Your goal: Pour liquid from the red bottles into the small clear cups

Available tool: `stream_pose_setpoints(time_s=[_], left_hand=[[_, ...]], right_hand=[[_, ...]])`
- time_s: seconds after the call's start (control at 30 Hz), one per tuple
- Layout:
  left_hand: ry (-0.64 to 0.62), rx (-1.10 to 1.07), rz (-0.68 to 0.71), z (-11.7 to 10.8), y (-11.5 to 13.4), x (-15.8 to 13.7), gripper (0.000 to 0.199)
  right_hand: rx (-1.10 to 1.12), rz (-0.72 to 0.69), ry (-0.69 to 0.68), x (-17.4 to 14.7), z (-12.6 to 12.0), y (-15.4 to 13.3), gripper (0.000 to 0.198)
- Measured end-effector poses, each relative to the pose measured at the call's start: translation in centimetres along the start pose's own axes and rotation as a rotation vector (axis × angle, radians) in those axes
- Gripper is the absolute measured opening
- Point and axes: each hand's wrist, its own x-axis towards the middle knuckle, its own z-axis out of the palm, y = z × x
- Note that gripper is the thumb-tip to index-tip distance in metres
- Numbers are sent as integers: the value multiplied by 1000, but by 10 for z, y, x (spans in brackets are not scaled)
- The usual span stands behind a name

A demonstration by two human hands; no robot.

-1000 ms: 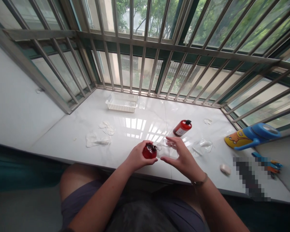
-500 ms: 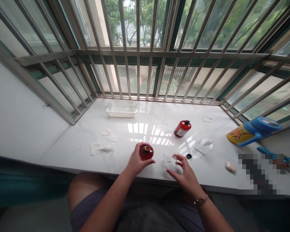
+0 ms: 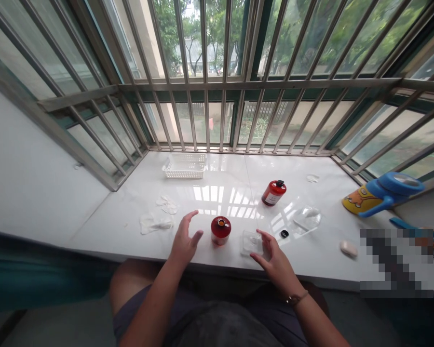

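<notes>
- We see left hand (image 3: pixel 185 241) spread beside the uncapped red bottle (image 3: pixel 221 233), which stands upright on the white counter (image 3: pixel 104 231).
- Right hand (image 3: pixel 276 260) curves at the clear container (image 3: pixel 249 244); pinching or not, we cannot tell.
- Black cap (image 3: pixel 284 233) lies near the right hand.

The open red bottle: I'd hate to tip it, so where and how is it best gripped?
Around the body of the open red bottle, below its shoulder, probably with the left hand coming level from the left. It stands upright, round-sided, mouth uncovered, and that hand is open beside it.
</notes>
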Motion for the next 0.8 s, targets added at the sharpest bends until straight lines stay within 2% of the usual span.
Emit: stream_pose_setpoints(time_s=[0.07, 0.13, 0.27, 0.4, 0.5, 0.57, 0.7, 0.8], left_hand=[[95, 190, 19, -19, -8, 1, 41], [135, 352, 43, -37, -21, 4, 31], [119, 538, 34, -66, -47, 11, 34], [120, 590, 35, -78, -48, 14, 33], [135, 518, 53, -68, -28, 12, 30], [147, 433, 86, -55, -8, 8, 29], [165, 287, 199, -24, 30, 0, 25], [87, 222, 241, -1, 49, -2, 37]], right_hand=[[-51, -13, 12, -2, 1, -1, 78], [-98, -48, 31, -4, -1, -3, 83], [-195, -155, 102, -13, -12, -12, 80], [-362, -285, 268, -19, -35, -16, 51], [-546, -278, 422, -12, -56, -9, 40], [-652, -210, 447, -2, -66, -1, 42], [-753, -31, 358, 22, -72, 13, 48], [-735, 12, 300, 34, -69, 15, 40]])
